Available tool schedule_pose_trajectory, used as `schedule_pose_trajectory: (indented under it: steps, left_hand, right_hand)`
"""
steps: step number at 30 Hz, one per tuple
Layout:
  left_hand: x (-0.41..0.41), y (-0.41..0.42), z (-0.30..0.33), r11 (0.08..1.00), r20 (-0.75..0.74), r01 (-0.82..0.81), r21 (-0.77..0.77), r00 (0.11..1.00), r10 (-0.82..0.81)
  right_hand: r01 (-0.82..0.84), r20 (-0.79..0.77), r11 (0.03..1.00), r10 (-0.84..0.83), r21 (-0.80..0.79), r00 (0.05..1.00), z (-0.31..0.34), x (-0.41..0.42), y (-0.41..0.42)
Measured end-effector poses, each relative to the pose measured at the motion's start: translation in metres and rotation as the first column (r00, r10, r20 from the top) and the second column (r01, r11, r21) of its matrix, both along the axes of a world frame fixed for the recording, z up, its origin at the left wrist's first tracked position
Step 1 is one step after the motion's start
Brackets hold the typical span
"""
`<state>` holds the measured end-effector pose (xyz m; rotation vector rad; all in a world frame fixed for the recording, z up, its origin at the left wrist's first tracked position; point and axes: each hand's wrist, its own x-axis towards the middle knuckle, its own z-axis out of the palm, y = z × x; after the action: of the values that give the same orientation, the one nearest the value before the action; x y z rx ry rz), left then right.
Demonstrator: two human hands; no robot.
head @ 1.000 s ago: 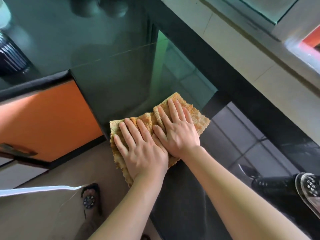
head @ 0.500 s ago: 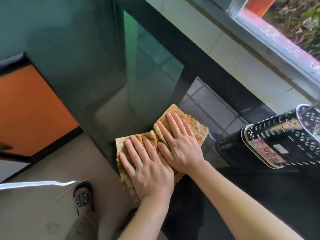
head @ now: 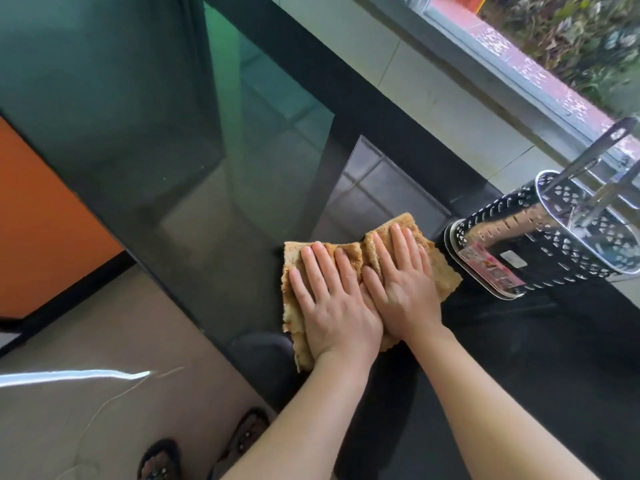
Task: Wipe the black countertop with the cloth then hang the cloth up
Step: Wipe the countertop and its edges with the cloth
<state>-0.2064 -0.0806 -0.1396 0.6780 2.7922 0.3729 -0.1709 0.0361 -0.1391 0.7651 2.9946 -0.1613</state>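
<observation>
A tan, rumpled cloth (head: 349, 252) lies flat on the glossy black countertop (head: 180, 140). My left hand (head: 332, 306) presses on its left half, fingers spread and flat. Beside it and touching it, my right hand (head: 401, 289) presses the right half the same way. Both palms cover most of the cloth; only its edges and far corners show. The cloth's right corner sits just short of a black utensil holder.
A black perforated utensil holder (head: 540, 251) with metal utensils (head: 595, 161) stands right of the cloth. A tiled wall (head: 433, 84) and window sill (head: 540, 77) run behind. An orange cabinet front (head: 38, 216) is at left. My sandalled feet (head: 207, 448) stand on the floor below.
Both hands have slid the cloth rightward along the counter, close to the utensil holder. The view has swung right, bringing the holder and window fully into sight.
</observation>
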Motion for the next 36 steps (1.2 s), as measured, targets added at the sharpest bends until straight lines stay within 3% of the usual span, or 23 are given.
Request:
schedule_pose_trajectory:
  steps: [6, 16, 29, 36]
  left_hand:
    - [-0.008, 0.001, -0.006, 0.996, -0.014, 0.076, 0.05, 0.997, -0.076]
    - [-0.042, -0.076, -0.008, 0.922, -0.087, 0.386, -0.031, 0.918, -0.387]
    - [0.002, -0.132, -0.007, 0.86, -0.128, 0.501, -0.1, 0.851, -0.51]
    - [0.056, -0.105, -0.005, 0.784, -0.094, 0.608, -0.123, 0.779, -0.619]
  right_hand:
    - [0.257, -0.008, 0.966, -0.257, -0.017, 0.966, -0.004, 0.003, -0.011]
    - [0.479, 0.045, 0.877, -0.477, -0.034, 0.878, -0.007, -0.001, -0.1]
    - [0.401, 0.035, 0.911, -0.399, -0.095, 0.916, -0.004, 0.055, -0.158]
    - [0.538, 0.009, 0.837, -0.54, -0.096, 0.842, 0.001, 0.12, -0.15]
